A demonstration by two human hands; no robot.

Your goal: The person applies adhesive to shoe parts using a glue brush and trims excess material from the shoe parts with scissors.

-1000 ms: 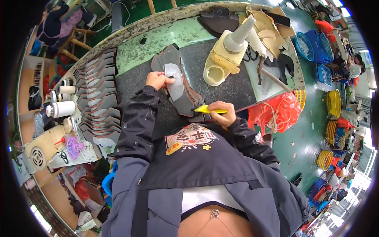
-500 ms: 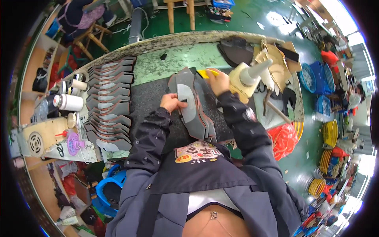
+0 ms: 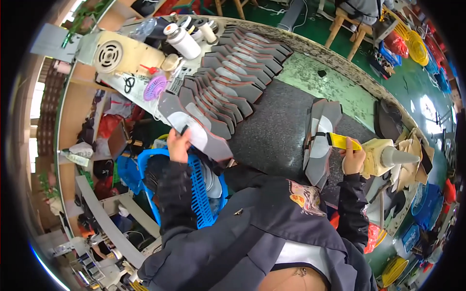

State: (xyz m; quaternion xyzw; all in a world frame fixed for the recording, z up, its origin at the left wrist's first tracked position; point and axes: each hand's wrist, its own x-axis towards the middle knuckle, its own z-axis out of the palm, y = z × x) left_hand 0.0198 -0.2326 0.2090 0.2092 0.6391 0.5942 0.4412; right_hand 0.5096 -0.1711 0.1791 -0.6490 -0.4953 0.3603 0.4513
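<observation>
At the near end of a long overlapping row of grey panels (image 3: pixel 238 72) with reddish edges, my left hand (image 3: pixel 178 147) pinches one cut panel (image 3: pixel 196 133). This panel is dark grey with a paler middle patch. On the right, my right hand (image 3: pixel 353 157) grips a flat yellow-handled tool (image 3: pixel 343 142) with a dark end, perhaps a brush. Its dark end is over a small stack of similar panels (image 3: pixel 320 157) lying on the black work mat (image 3: pixel 272 131). Next to my right hand stands a cream pot (image 3: pixel 376 157) with a grey cone-shaped top.
A blue plastic basket (image 3: pixel 201 194) sits below the table edge by my left arm. Beyond the row stand a white bottle (image 3: pixel 183 42), a purple fan (image 3: pixel 155 87) and a cream machine housing (image 3: pixel 128 56). Brown scraps (image 3: pixel 412 167) lie beyond the pot.
My view has turned left. My left hand has carried a panel from the middle stack to the row's near end. The yellow tool is now over the stack.
</observation>
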